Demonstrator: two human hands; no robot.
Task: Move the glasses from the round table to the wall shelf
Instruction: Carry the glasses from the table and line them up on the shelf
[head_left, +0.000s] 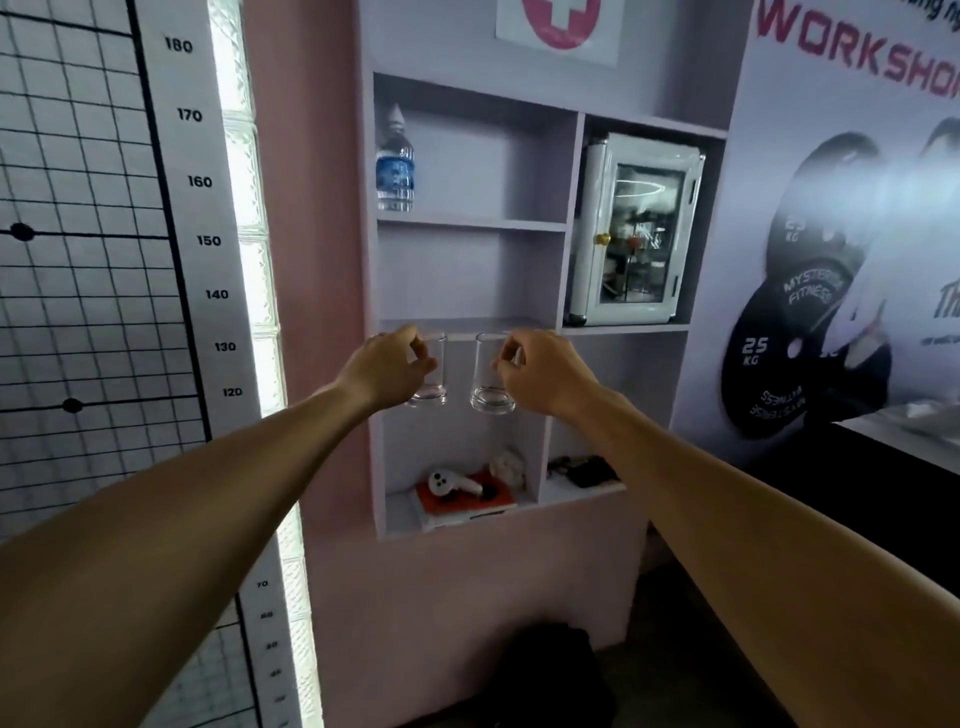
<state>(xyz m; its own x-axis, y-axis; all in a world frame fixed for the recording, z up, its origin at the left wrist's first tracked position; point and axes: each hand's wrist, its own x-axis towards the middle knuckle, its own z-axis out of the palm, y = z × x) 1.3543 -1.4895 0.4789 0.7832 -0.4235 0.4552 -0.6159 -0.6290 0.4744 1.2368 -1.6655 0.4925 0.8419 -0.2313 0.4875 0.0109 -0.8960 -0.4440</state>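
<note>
Both arms reach out toward the lilac wall shelf (470, 224). My left hand (387, 369) grips a clear drinking glass (432, 387) by its rim. My right hand (540, 371) grips a second clear glass (488, 384) the same way. Both glasses hang upright in the air side by side, in front of the shelf board (467, 326) between the middle and lower compartments, their rims about level with that board. The middle compartment behind them holds nothing. The round table is out of view.
A water bottle (396, 166) stands in the top left compartment. A small white glass-door cabinet (636, 234) fills the right compartment. The bottom compartments hold a white device on a red book (462, 491) and dark items (584, 470). A dark counter (904, 457) runs along the right.
</note>
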